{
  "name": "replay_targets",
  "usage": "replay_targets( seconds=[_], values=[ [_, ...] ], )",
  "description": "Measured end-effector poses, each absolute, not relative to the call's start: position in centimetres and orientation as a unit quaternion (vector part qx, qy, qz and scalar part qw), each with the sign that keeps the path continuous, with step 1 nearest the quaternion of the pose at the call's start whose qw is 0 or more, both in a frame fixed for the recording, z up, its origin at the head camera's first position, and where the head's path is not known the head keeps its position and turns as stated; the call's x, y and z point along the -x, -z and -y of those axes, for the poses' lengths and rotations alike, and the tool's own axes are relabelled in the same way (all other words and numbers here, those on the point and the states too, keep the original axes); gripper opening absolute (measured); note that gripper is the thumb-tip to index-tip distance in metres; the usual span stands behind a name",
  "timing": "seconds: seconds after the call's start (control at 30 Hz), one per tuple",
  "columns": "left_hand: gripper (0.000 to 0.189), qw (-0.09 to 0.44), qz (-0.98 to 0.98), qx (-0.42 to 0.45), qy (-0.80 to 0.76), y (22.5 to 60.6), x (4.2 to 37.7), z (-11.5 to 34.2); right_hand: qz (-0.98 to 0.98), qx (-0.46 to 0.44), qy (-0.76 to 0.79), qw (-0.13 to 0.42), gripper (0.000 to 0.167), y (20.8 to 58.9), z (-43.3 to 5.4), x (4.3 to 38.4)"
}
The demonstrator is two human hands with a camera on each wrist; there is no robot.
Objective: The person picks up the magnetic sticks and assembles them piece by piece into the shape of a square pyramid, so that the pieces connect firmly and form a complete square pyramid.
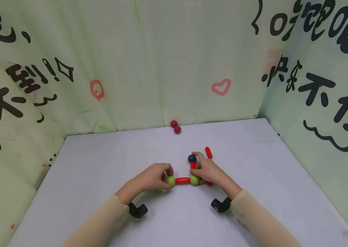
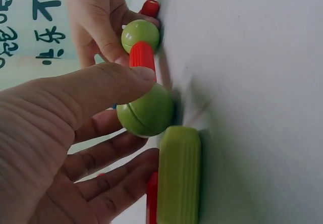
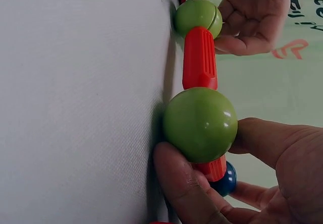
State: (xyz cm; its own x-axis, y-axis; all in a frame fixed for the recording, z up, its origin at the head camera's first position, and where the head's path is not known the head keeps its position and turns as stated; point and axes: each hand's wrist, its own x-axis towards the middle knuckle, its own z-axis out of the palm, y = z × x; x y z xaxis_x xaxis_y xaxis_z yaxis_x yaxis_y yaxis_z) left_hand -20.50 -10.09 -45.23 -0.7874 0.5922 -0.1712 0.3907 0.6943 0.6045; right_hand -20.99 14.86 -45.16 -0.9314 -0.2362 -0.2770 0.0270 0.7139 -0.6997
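Note:
A red rod [image 1: 182, 180] joins two green balls in a short row above the white table. My left hand [image 1: 157, 175] pinches the left green ball [image 2: 146, 114] between thumb and fingers. At the other end, my right hand [image 1: 209, 168] holds the right green ball [image 3: 199, 125], its thumb and a finger on opposite sides. From that ball a second red rod [image 1: 193, 165] runs toward the far side, with a dark blue ball [image 1: 192, 158] at its tip, close to my right fingers. A green rod [image 2: 179, 176] lies beneath my left hand, with a red piece [image 2: 152, 199] beside it.
Two red balls [image 1: 177, 129] sit at the table's back edge by the printed curtain [image 1: 161, 68]. One loose red rod [image 1: 208, 152] lies beyond my right hand; another red piece [image 1: 210, 184] shows partly under it. Black wrist cameras [image 1: 138, 210] hang below both sleeves.

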Motion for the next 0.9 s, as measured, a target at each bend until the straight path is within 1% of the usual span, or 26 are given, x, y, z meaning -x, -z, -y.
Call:
replay_targets(
  seconds=[0.1, 0.2, 0.4, 0.57, 0.73, 0.9],
  values=[
    [0.039, 0.187, -0.909, -0.274, -0.253, 45.0, 20.3, 10.8, -0.909, 0.06, 0.374, 0.177, 0.075, 45.1, -14.8, 20.9],
    [0.04, 0.201, -0.912, -0.274, -0.229, 44.6, 20.2, 11.5, -0.907, 0.062, 0.377, 0.178, 0.075, 45.1, -14.8, 20.9],
    [0.021, 0.208, -0.926, -0.263, -0.175, 44.0, 20.4, 12.7, -0.906, 0.061, 0.379, 0.179, 0.075, 45.1, -14.9, 21.0],
    [0.024, 0.216, -0.933, -0.241, -0.157, 43.7, 20.9, 12.9, -0.907, 0.06, 0.377, 0.178, 0.075, 45.1, -15.0, 20.9],
    [0.025, 0.199, -0.937, -0.226, -0.179, 43.8, 21.7, 13.0, -0.906, 0.059, 0.379, 0.178, 0.075, 45.0, -14.9, 20.9],
    [0.029, 0.186, -0.924, -0.185, -0.28, 44.9, 22.8, 13.0, -0.907, 0.056, 0.376, 0.179, 0.075, 45.0, -14.9, 20.9]
  ],
)
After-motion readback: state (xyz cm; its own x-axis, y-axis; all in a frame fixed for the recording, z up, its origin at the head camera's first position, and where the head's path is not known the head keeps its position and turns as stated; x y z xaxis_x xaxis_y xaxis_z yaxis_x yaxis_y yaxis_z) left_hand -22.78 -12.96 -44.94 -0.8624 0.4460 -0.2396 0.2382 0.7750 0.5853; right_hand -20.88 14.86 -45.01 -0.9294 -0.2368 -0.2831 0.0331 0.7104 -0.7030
